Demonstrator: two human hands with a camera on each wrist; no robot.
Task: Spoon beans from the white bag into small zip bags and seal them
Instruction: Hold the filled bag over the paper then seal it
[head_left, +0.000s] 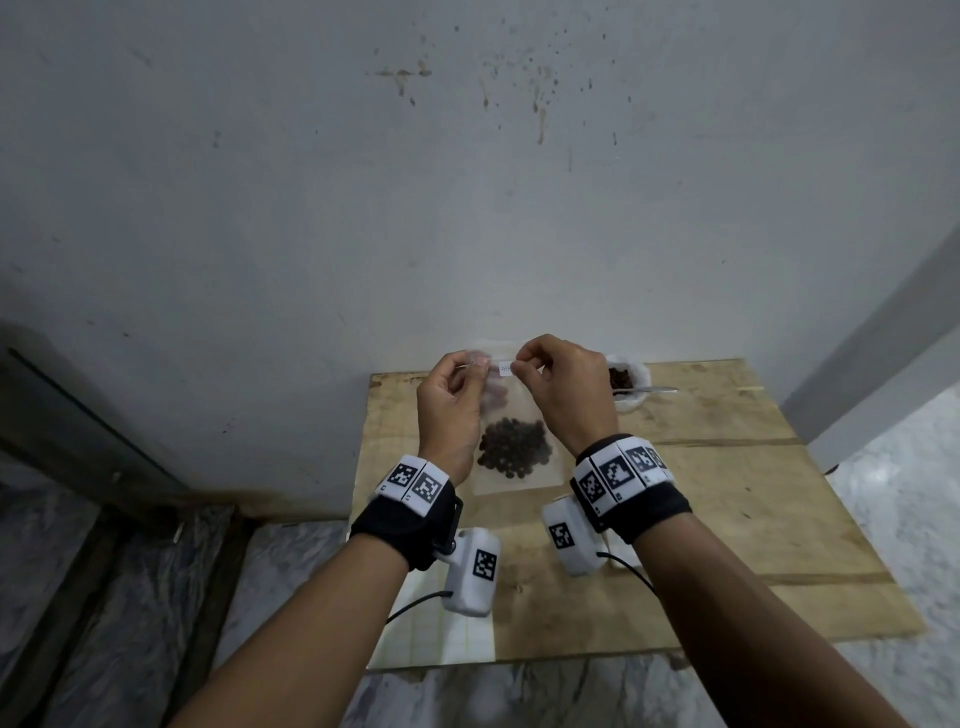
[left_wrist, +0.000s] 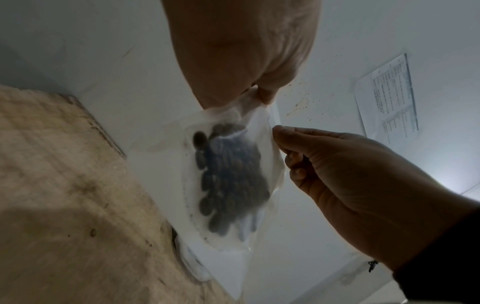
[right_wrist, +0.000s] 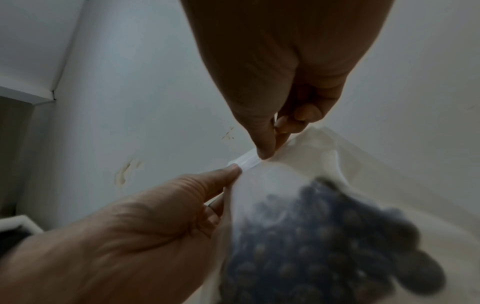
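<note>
A small clear zip bag (head_left: 519, 415) with dark beans (head_left: 514, 449) at its bottom hangs upright over the wooden board. My left hand (head_left: 478, 366) pinches the bag's top edge at the left. My right hand (head_left: 519, 364) pinches the same edge just beside it, at the white zip strip (right_wrist: 246, 161). In the left wrist view the left hand (left_wrist: 255, 92) grips the top corner and the beans (left_wrist: 231, 176) show through the plastic. The right hand (right_wrist: 267, 152) pinches the strip from above. The white bag (head_left: 636, 402) of beans stands at the board's back right, with a metal spoon (head_left: 657, 389) lying in it.
The wooden board (head_left: 727, 493) lies on a marble-patterned floor against a grey wall. A pale gridded sheet (head_left: 441, 634) sits at the board's front left corner. A printed paper (left_wrist: 387, 98) hangs on the wall. A dark frame (head_left: 78, 441) runs along the left.
</note>
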